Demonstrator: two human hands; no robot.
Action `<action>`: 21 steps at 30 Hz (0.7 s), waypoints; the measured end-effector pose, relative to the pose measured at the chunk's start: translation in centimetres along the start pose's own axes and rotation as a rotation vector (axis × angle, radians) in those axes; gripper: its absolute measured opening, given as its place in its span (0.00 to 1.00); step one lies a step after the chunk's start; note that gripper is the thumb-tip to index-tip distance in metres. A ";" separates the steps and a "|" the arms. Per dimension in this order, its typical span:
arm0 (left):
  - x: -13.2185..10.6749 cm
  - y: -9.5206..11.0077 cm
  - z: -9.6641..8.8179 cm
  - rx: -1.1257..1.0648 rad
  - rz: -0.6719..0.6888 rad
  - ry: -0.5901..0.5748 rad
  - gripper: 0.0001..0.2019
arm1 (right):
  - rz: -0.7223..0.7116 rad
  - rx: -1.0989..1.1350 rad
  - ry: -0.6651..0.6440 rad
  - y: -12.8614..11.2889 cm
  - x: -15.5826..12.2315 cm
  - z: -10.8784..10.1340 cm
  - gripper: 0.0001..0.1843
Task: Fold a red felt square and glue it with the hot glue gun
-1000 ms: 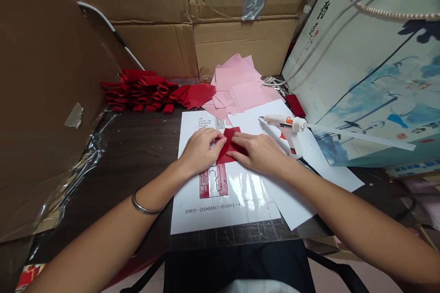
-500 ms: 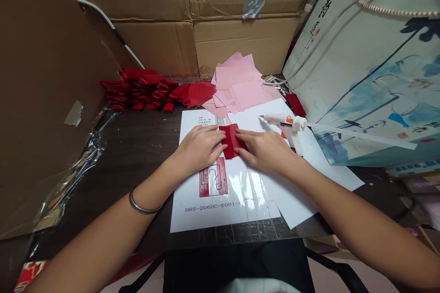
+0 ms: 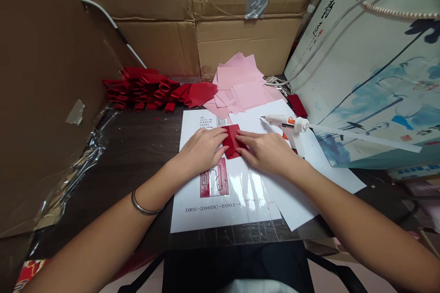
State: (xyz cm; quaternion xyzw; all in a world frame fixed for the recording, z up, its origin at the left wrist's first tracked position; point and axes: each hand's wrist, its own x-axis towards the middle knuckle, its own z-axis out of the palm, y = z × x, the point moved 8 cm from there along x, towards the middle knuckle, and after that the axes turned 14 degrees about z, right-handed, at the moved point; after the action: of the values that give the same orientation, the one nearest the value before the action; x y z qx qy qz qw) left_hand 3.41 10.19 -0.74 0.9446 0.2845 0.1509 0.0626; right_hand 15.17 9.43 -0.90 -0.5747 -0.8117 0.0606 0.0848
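Observation:
A folded piece of red fabric (image 3: 233,141) lies on the printed white sheet (image 3: 192,217). My left hand (image 3: 203,149) pinches its left edge between thumb and fingers. From the other side, my right hand (image 3: 266,149) has thumb and fingertips pressed on its right edge. Both hands rest low over the sheet, and their fingertips cover parts of the fabric's sides. Just below the fabric, the sheet carries a printed picture of a red piece with a paperclip-like shape (image 3: 214,177). A white glue gun (image 3: 287,123) lies beyond my right hand.
Red fabric pieces (image 3: 140,89) are heaped at the back left. Pink paper squares (image 3: 240,78) lie spread at the back, beside metal clips (image 3: 277,83) and a small dark red piece (image 3: 297,105). Cardboard (image 3: 247,39) walls the back; a large paper bag (image 3: 374,87) stands at right.
Both hands keep hold of the red fabric in nearly the same place. The whole view has shifted very slightly, and the fingers have barely moved.

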 end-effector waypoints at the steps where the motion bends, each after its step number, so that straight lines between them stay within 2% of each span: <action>1: 0.0 -0.1 0.0 -0.002 -0.007 -0.004 0.18 | 0.001 -0.007 0.001 0.0 0.0 0.0 0.18; 8: -0.2 -0.2 0.2 -0.018 -0.034 -0.015 0.16 | 0.013 -0.028 0.011 0.1 0.0 -0.1 0.18; 14: -0.2 -0.1 0.4 -0.025 -0.051 -0.038 0.23 | 0.025 -0.043 0.002 0.3 0.0 -0.1 0.17; 21: -0.3 -0.2 0.3 -0.043 -0.065 -0.087 0.24 | 0.041 -0.051 -0.006 0.5 0.2 -0.1 0.19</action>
State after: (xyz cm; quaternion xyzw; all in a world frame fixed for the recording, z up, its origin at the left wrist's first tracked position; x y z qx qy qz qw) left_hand 3.21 10.16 -1.11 0.9390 0.3089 0.1134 0.1000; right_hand 15.64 9.75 -0.94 -0.5929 -0.8013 0.0436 0.0664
